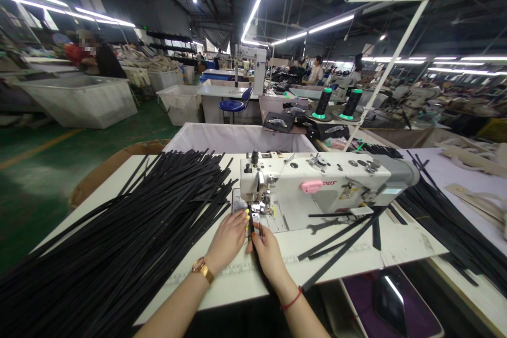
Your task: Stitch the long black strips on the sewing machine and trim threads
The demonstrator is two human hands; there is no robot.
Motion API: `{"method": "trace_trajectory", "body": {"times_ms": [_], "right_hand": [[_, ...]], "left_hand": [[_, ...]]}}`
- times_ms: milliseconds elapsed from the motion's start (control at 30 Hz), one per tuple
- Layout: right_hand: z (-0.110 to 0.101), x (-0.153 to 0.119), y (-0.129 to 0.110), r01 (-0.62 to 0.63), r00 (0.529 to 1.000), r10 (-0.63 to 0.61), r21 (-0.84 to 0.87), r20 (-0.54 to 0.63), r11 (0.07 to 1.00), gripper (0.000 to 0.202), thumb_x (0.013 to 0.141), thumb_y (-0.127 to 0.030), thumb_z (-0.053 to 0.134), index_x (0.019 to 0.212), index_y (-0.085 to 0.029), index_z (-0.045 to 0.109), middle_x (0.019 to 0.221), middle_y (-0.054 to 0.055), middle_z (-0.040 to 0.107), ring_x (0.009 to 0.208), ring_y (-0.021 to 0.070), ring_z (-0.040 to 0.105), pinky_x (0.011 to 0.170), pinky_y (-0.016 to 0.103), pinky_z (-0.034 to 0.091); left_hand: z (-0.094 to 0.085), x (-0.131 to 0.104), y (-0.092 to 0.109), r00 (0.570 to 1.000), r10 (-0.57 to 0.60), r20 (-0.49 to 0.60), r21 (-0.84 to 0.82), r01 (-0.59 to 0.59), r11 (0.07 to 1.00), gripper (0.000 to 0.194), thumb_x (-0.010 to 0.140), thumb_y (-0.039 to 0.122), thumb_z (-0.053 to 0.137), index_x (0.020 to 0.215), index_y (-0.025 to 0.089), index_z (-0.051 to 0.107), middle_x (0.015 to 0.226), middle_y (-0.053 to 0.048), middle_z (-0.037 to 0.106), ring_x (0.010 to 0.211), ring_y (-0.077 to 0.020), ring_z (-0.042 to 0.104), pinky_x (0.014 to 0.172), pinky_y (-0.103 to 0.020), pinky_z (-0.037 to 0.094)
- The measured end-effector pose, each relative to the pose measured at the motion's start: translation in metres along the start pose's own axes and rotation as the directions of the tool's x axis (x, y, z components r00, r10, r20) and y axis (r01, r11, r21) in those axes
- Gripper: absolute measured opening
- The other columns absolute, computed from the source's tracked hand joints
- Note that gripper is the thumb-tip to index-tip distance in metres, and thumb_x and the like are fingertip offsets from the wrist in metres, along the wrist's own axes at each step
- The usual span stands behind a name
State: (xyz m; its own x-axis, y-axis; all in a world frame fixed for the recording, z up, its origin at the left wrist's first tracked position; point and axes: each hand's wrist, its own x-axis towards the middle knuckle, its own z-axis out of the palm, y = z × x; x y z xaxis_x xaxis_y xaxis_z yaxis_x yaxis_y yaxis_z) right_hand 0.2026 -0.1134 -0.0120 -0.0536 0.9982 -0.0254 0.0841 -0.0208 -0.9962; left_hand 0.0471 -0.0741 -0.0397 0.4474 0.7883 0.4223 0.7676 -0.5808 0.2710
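Note:
A white sewing machine (289,177) stands on the table, and a narrow black strap (251,224) runs from under its presser foot (257,208) toward me. My left hand (232,235) is at the left of the strap, its fingertips pressed together on it close to the foot. Just below, my right hand (268,253) pinches the strap between thumb and fingers. A thin, dark pointed thing shows at my right fingers; its kind is not clear. The strap's lower part passes beneath my right hand and over the table's front edge.
A large pile of black straps (158,227) covers the table's left side. Loose strap pieces (336,245) and a wrench (327,225) lie right of my hands. Black thread cones (324,103) stand behind the machine. A phone (390,301) lies below the tabletop at right.

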Motion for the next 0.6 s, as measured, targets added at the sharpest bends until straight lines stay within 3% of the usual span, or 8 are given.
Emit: {"method": "trace_trajectory", "body": {"times_ms": [300, 433, 600], "right_hand": [[-0.014, -0.043, -0.004, -0.080, 0.987, 0.072, 0.055, 0.141, 0.995, 0.044, 0.093, -0.029, 0.046, 0.132, -0.008, 0.047, 0.054, -0.003, 0.064, 0.057, 0.0173, 0.061, 0.070, 0.031, 0.047], [-0.019, -0.059, 0.001, -0.075, 0.985, 0.077, -0.020, 0.156, 0.997, 0.047, 0.093, -0.031, 0.046, 0.134, -0.008, 0.047, 0.052, -0.004, 0.060, 0.052, 0.0167, 0.058, 0.065, 0.031, 0.048], [-0.029, -0.084, 0.004, -0.027, 0.976, 0.069, -0.199, 0.208, 0.980, 0.046, 0.096, -0.028, 0.042, 0.139, -0.015, 0.047, 0.056, -0.002, 0.064, 0.056, 0.0171, 0.062, 0.067, 0.029, 0.048]], "left_hand": [[0.001, 0.000, 0.002, 1.000, -0.008, 0.010, 0.037, 0.008, 0.999, 0.037, 0.092, 0.012, 0.047, 0.126, 0.016, 0.061, 0.135, -0.010, 0.061, 0.128, -0.0289, 0.051, 0.108, -0.053, 0.041], [0.000, 0.000, 0.003, 1.000, -0.014, 0.019, 0.036, 0.013, 0.999, 0.038, 0.091, 0.012, 0.047, 0.127, 0.015, 0.059, 0.137, -0.010, 0.060, 0.129, -0.0278, 0.050, 0.108, -0.052, 0.041], [-0.002, 0.000, 0.004, 0.998, -0.023, 0.050, 0.056, 0.021, 0.998, 0.039, 0.092, 0.012, 0.045, 0.129, 0.014, 0.059, 0.139, -0.010, 0.058, 0.130, -0.0279, 0.049, 0.110, -0.052, 0.039]]}}
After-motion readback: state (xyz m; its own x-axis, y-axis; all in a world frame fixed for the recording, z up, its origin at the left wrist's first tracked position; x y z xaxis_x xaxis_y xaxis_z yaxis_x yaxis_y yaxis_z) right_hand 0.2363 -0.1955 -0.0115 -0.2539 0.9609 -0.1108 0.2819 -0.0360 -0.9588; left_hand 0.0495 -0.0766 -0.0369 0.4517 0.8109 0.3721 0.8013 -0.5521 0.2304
